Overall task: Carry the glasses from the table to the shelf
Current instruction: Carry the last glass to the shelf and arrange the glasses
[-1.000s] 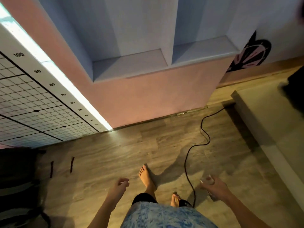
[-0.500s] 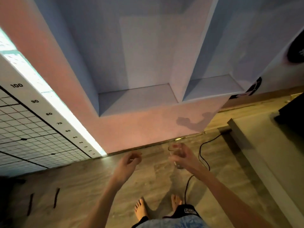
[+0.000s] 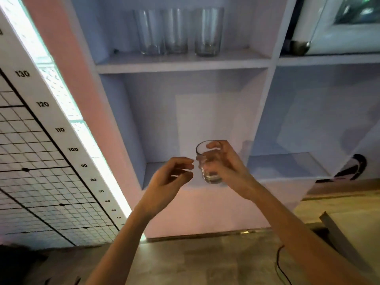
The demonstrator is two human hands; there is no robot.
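My right hand (image 3: 225, 164) grips a short clear glass (image 3: 206, 163), upright, in front of the shelf unit's lower left compartment. My left hand (image 3: 171, 174) is raised just left of the glass with loosely curled fingers, holding nothing, its fingertips close to the glass. Three taller clear glasses (image 3: 177, 30) stand side by side on the upper shelf board (image 3: 181, 64), well above my hands. The lower shelf board (image 3: 287, 167) lies behind and below the held glass.
A white panel with a height scale and grid (image 3: 51, 153) leans at the left, beside a bright light strip (image 3: 67, 108). A white-framed object (image 3: 339, 25) stands on the upper right shelf. A black cable (image 3: 279, 264) runs over the wooden floor at the lower right.
The view has tilted up from the floor to the shelves. My right hand lifted the glass from hip height to chest height before the shelf. My left hand rose beside it.
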